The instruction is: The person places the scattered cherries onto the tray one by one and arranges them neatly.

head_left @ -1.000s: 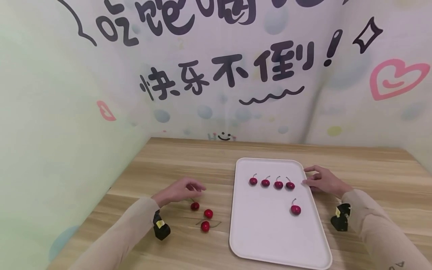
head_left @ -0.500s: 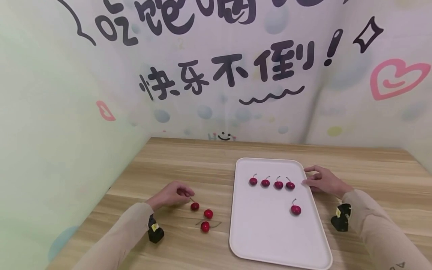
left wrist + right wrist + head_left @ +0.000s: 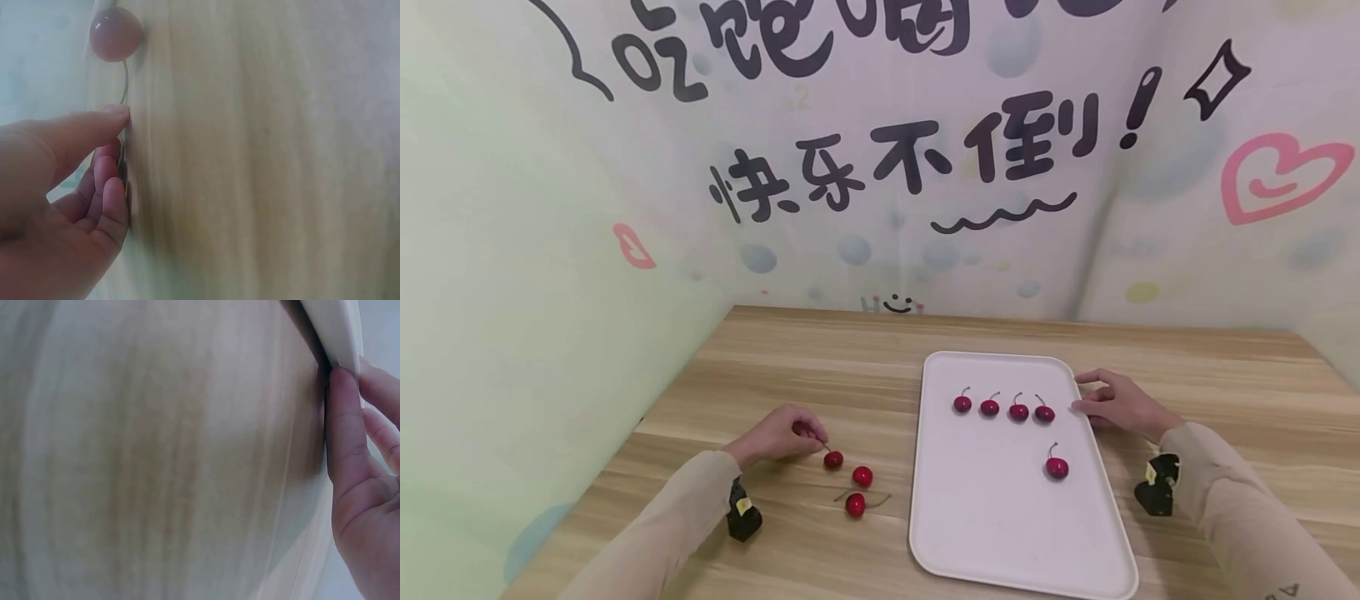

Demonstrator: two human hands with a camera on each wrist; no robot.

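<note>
My left hand (image 3: 784,432) pinches the stem of a red cherry (image 3: 833,459) lying on the table left of the tray. In the left wrist view, thumb and fingertips meet on that green stem (image 3: 125,81), with the cherry (image 3: 116,34) beyond them. Two more cherries lie close by, one (image 3: 862,476) behind the other (image 3: 855,504). My right hand (image 3: 1123,403) holds the right rim of a white tray (image 3: 1000,525) near its far corner. From the right wrist, the thumb and fingers sit on either side of the tray's edge (image 3: 337,331).
A row of several dark red cherries (image 3: 1018,412) stands near the tray's far end, stems up. Another cherry (image 3: 1057,467) sits nearer on the tray's right side. The wooden table (image 3: 820,350) ends at a printed cloth backdrop (image 3: 850,275).
My left hand has drawn back to the left and lowered, and its fingers have closed on the cherry's stem. The right hand and the tray have stayed in place.
</note>
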